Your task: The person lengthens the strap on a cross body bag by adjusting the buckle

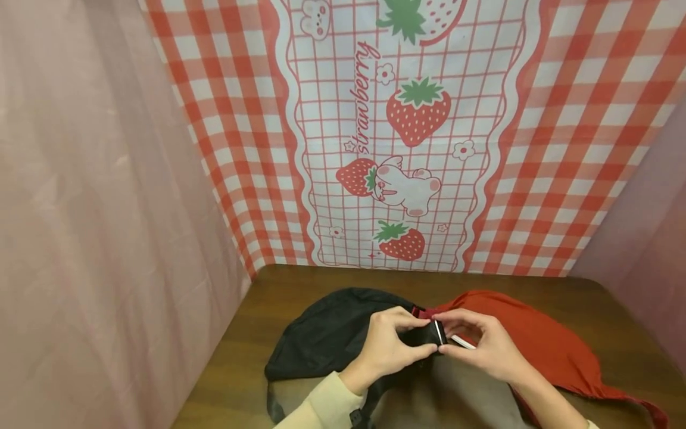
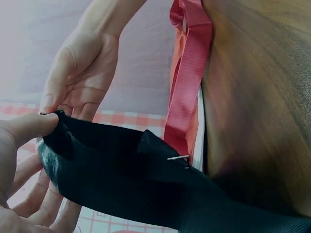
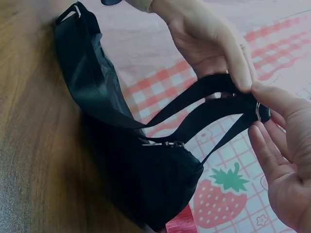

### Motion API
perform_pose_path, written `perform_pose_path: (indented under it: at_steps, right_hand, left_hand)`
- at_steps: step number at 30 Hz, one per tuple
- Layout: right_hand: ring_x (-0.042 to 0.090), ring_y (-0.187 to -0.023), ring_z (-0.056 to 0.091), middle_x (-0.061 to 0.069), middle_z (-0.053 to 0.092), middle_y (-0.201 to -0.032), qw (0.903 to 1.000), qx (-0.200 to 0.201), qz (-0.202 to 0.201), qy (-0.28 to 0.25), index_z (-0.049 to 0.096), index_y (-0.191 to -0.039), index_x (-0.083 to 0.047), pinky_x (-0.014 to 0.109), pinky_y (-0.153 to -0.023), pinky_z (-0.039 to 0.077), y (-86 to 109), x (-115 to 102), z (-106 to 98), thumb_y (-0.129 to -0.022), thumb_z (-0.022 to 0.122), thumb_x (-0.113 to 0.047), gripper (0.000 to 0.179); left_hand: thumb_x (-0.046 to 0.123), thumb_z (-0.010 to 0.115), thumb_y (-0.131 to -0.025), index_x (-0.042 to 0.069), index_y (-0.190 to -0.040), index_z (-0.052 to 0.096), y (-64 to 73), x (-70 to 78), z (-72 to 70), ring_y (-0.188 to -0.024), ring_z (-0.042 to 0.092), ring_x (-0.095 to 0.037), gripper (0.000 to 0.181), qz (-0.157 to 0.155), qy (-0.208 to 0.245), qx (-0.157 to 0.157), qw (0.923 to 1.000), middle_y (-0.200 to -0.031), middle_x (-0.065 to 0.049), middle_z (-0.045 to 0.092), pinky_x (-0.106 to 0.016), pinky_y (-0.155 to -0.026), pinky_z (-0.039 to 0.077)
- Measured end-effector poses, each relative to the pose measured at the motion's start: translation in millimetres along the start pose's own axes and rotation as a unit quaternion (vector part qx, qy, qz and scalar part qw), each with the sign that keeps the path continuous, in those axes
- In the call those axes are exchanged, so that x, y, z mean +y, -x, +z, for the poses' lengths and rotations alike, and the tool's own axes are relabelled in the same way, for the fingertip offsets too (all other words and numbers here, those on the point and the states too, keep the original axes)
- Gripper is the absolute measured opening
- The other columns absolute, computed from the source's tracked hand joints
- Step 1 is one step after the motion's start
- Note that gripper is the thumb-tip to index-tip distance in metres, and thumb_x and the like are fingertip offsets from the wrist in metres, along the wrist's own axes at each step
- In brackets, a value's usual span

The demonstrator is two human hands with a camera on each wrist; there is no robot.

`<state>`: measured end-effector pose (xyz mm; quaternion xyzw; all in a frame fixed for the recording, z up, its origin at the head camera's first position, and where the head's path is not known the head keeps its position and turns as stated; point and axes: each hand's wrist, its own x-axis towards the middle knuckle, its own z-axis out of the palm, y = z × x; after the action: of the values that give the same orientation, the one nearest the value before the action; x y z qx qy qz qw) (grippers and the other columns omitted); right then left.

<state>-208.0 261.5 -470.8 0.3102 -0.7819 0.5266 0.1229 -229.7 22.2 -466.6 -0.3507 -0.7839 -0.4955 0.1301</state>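
Note:
My left hand (image 1: pixel 387 342) pinches a black webbing strap (image 2: pixel 121 170) between thumb and fingers, close to a metal-edged strap slider (image 3: pixel 258 111). Thumb and fingertips of my right hand (image 1: pixel 485 345) pinch the same strap at that slider, touching or nearly touching the left fingertips. The strap runs in loops to a black waist bag (image 1: pixel 327 333), which lies on the table under and left of the hands. A red waist bag (image 1: pixel 527 336) rests to the right, partly behind the right hand. A small white strip (image 1: pixel 463 342) shows beside the right fingers; its kind is unclear.
The brown wooden table (image 1: pixel 300 277) meets a strawberry-print checked cloth (image 1: pixel 412 238) at the back. A pale pink curtain (image 1: pixel 107 208) hangs at left. A red strap (image 1: pixel 648 408) trails from the red bag near the table's right side.

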Motion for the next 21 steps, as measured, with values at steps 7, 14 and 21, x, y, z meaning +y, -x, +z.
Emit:
perform_pose_path:
  at_steps: [7,14,21]
  right_hand:
    - [0.011,-0.091,0.073,0.0,0.077,-0.114,0.9995,-0.016,0.008,-0.027,0.072,-0.129,-0.001,0.022,-0.084,0.063,-2.2,1.3,-4.3,-0.083,0.086,0.007,0.049]
    - [0.01,-0.099,0.077,-0.008,0.076,-0.125,0.9951,-0.038,0.024,-0.087,0.068,-0.131,0.009,0.024,-0.085,0.065,-1.2,4.7,-9.0,-0.092,0.073,0.014,0.04]
    - [0.012,-0.095,0.076,-0.003,0.076,-0.116,0.9973,-0.033,0.039,-0.053,0.073,-0.124,0.001,0.028,-0.08,0.067,-0.4,5.2,-10.2,-0.087,0.083,0.007,0.038]
  left_hand:
    - [0.018,0.096,-0.079,0.01,-0.116,0.084,-3.2,-1.5,0.7,-0.087,0.066,0.004,0.04,-0.027,0.038,-0.011,0.9989,-0.095,-0.006,0.077,-0.01,-0.081,0.058]
    - [0.022,0.095,-0.081,0.01,-0.114,0.084,-5.6,-3.2,3.4,-0.086,0.065,0.004,0.037,-0.027,0.034,-0.02,0.9988,-0.096,-0.005,0.078,-0.01,-0.078,0.058]
    - [0.019,0.097,-0.079,0.008,-0.119,0.082,-5.7,-0.8,4.2,-0.094,0.067,0.003,0.044,-0.047,0.058,-0.052,0.9958,-0.102,-0.008,0.078,-0.009,-0.087,0.056]
